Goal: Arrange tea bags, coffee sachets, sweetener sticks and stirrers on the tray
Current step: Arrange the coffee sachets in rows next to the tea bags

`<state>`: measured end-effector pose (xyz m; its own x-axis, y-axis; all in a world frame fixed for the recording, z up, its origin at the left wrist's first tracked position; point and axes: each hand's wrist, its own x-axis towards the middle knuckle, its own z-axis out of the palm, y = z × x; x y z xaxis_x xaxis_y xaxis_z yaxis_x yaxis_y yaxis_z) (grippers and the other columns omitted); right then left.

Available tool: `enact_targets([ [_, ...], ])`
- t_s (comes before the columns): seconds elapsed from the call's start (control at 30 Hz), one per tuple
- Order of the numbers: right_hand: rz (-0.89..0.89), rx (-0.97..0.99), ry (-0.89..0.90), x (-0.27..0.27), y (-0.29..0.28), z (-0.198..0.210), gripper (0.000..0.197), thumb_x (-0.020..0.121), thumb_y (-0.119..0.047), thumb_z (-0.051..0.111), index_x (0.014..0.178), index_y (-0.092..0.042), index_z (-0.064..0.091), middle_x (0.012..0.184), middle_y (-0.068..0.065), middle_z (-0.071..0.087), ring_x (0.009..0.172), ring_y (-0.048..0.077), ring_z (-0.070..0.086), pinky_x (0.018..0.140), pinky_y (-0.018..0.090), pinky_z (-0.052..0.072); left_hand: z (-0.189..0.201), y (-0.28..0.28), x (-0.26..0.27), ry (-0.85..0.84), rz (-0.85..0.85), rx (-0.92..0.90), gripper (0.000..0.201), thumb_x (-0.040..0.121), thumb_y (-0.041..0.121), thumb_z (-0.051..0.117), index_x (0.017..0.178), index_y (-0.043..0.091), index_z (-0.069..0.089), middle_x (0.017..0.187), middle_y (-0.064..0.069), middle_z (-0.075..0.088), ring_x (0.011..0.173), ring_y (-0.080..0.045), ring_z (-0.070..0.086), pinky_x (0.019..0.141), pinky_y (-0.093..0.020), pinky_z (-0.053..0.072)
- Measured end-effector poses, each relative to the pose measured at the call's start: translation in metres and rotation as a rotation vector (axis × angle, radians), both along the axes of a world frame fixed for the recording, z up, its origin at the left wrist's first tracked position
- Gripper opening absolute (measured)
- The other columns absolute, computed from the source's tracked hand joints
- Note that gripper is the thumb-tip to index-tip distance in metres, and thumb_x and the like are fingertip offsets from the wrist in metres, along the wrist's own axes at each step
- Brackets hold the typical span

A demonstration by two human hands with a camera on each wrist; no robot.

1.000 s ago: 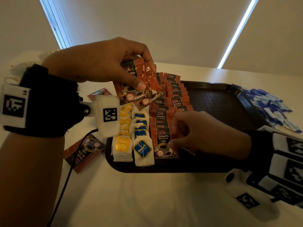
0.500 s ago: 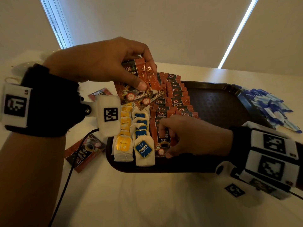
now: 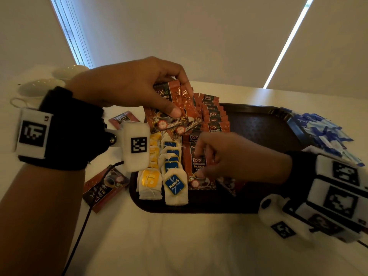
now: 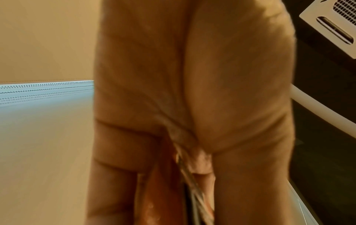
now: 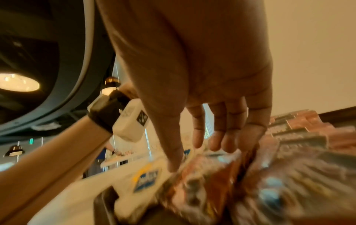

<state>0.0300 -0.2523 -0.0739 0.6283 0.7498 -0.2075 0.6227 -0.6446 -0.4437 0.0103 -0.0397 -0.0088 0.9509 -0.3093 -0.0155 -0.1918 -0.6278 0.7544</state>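
A dark tray (image 3: 258, 124) holds a column of yellow-label tea bags (image 3: 149, 179), a column of blue-label tea bags (image 3: 175, 184) and a row of red coffee sachets (image 3: 214, 116). My left hand (image 3: 178, 98) hovers over the tray's far left and grips a bunch of coffee sachets (image 3: 169, 124) between thumb and fingers; the left wrist view shows these sachets (image 4: 154, 197) clamped. My right hand (image 3: 199, 160) lies on the front sachet (image 3: 197, 164) of the row. In the right wrist view its thumb and fingertips (image 5: 221, 146) press on that blurred sachet (image 5: 202, 182).
A pile of blue-and-white sweetener sticks (image 3: 322, 134) lies off the tray's right rim. Two loose coffee sachets (image 3: 105, 186) lie on the white table left of the tray. White cups (image 3: 39, 86) stand at the back left. A black cable (image 3: 79, 236) hangs from my left wrist.
My right hand has slid left from the tray's middle onto the front coffee sachet, its fingers now spread over it. The left hand has stayed put with its bunch.
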Motion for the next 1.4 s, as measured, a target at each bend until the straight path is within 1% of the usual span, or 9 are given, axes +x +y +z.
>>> enact_targets([
  [0.2, -0.242, 0.495, -0.116, -0.002, 0.002, 0.031, 0.017, 0.084, -0.042, 0.057, 0.091, -0.027, 0.058, 0.082, -0.009, 0.061, 0.073, 0.003, 0.058, 0.064, 0.015, 0.047, -0.002, -0.007, 0.001, 0.01, -0.062, -0.03, 0.042, 0.064, 0.019, 0.074, 0.104, 0.021, 0.061, 0.092, 0.011, 0.072, 0.08, -0.006, 0.07, 0.057, -0.014, 0.053],
  [0.37, -0.275, 0.599, -0.135, 0.001, 0.005, 0.025, 0.006, 0.083, -0.027, 0.066, 0.08, -0.022, 0.064, 0.075, -0.011, 0.065, 0.069, -0.001, 0.061, 0.064, 0.007, 0.048, -0.003, -0.018, 0.001, -0.006, -0.121, 0.016, 0.042, 0.065, 0.02, 0.076, 0.104, 0.019, 0.061, 0.09, 0.008, 0.072, 0.078, -0.002, 0.069, 0.063, -0.011, 0.051],
  [0.5, -0.32, 0.611, 0.008, -0.001, -0.001, 0.025, 0.009, 0.082, -0.02, 0.068, 0.083, -0.011, 0.066, 0.075, 0.001, 0.069, 0.063, 0.007, 0.065, 0.061, 0.015, 0.055, -0.002, -0.014, 0.0, 0.005, -0.116, 0.014, 0.039, 0.066, 0.02, 0.075, 0.103, 0.021, 0.062, 0.095, 0.011, 0.071, 0.081, -0.004, 0.07, 0.061, -0.014, 0.053],
  [0.63, -0.408, 0.571, 0.268, -0.001, -0.015, 0.027, 0.009, 0.08, -0.013, 0.067, 0.084, -0.006, 0.065, 0.073, 0.005, 0.071, 0.062, 0.009, 0.067, 0.058, 0.015, 0.054, 0.002, -0.006, -0.002, -0.029, -0.04, -0.027, 0.034, 0.066, 0.02, 0.072, 0.099, 0.023, 0.063, 0.096, 0.012, 0.071, 0.082, -0.005, 0.07, 0.057, -0.016, 0.054],
  [0.77, -0.486, 0.402, 0.434, 0.0, -0.031, 0.022, 0.006, 0.077, -0.013, 0.066, 0.081, -0.007, 0.066, 0.072, 0.003, 0.071, 0.061, 0.008, 0.067, 0.054, 0.014, 0.052, 0.005, 0.001, -0.005, -0.084, 0.043, -0.051, 0.033, 0.065, 0.023, 0.071, 0.097, 0.025, 0.062, 0.093, 0.017, 0.07, 0.08, -0.002, 0.07, 0.056, -0.012, 0.052],
  [0.9, -0.471, 0.159, 0.568, -0.002, -0.039, 0.01, 0.008, 0.079, -0.013, 0.066, 0.085, -0.007, 0.067, 0.076, 0.002, 0.072, 0.066, 0.009, 0.069, 0.059, 0.017, 0.055, 0.007, 0.004, -0.007, -0.086, 0.058, -0.055, 0.033, 0.066, 0.022, 0.071, 0.098, 0.023, 0.061, 0.093, 0.018, 0.07, 0.081, -0.003, 0.07, 0.055, -0.012, 0.052],
  [1.03, -0.455, 0.085, 0.63, -0.005, -0.036, 0.0, 0.008, 0.081, -0.011, 0.066, 0.086, -0.005, 0.066, 0.072, 0.001, 0.072, 0.065, 0.008, 0.069, 0.056, 0.015, 0.052, 0.007, 0.001, -0.006, -0.077, 0.048, -0.037, 0.032, 0.067, 0.02, 0.071, 0.098, 0.024, 0.061, 0.095, 0.018, 0.07, 0.081, -0.002, 0.069, 0.056, -0.012, 0.052],
  [1.23, -0.444, 0.064, 0.511, -0.003, -0.026, -0.009, 0.014, 0.083, -0.016, 0.066, 0.087, -0.003, 0.067, 0.078, 0.005, 0.072, 0.067, 0.009, 0.069, 0.063, 0.019, 0.056, 0.006, -0.001, -0.006, -0.072, 0.037, -0.032, 0.031, 0.068, 0.02, 0.071, 0.096, 0.025, 0.061, 0.096, 0.017, 0.07, 0.08, -0.002, 0.07, 0.055, -0.012, 0.052],
  [1.4, -0.292, -0.041, 0.17, -0.009, -0.019, -0.004, 0.016, 0.081, -0.031, 0.068, 0.08, -0.016, 0.062, 0.076, -0.004, 0.066, 0.066, 0.004, 0.064, 0.058, 0.014, 0.051, 0.005, -0.001, -0.005, -0.067, 0.036, -0.03, 0.031, 0.068, 0.02, 0.071, 0.097, 0.025, 0.061, 0.093, 0.016, 0.071, 0.08, -0.002, 0.069, 0.055, -0.012, 0.052],
])
